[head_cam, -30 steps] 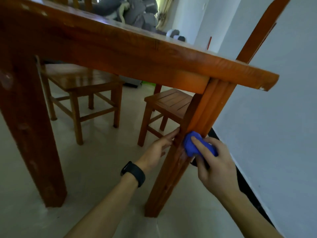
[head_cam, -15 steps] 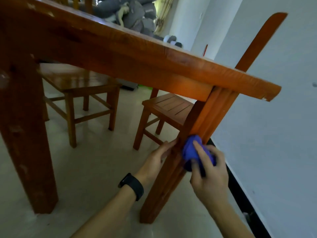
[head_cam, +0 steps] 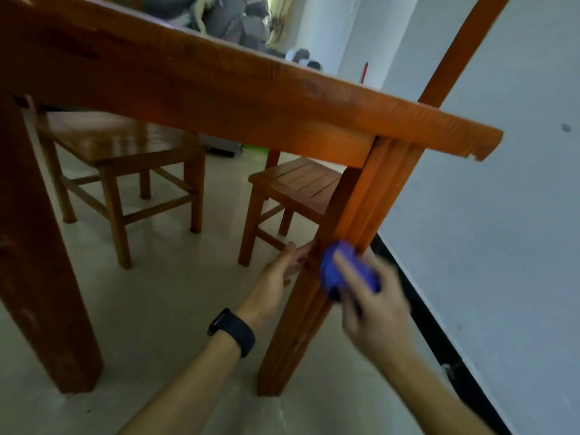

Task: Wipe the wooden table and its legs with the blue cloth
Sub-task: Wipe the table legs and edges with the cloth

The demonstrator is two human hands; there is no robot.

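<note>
Blue cloth (head_cam: 337, 271), bunched, pressed on near face of far-right orange-brown wooden leg (head_cam: 292, 340), mid-height, gripped in right hand (head_cam: 373, 312). Left hand (head_cam: 276, 277) open, fingertips bracing leg's left side. Leg axis slanting from wooden counter (head_cam: 251, 98) corner down-left to floor; lower stretch probably next, just below cloth.

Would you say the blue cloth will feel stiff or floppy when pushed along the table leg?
Probably floppy: the cloth is bunched into a rounded wad under the right hand. Likely light too, since a few fingers hold it against the leg.
</note>
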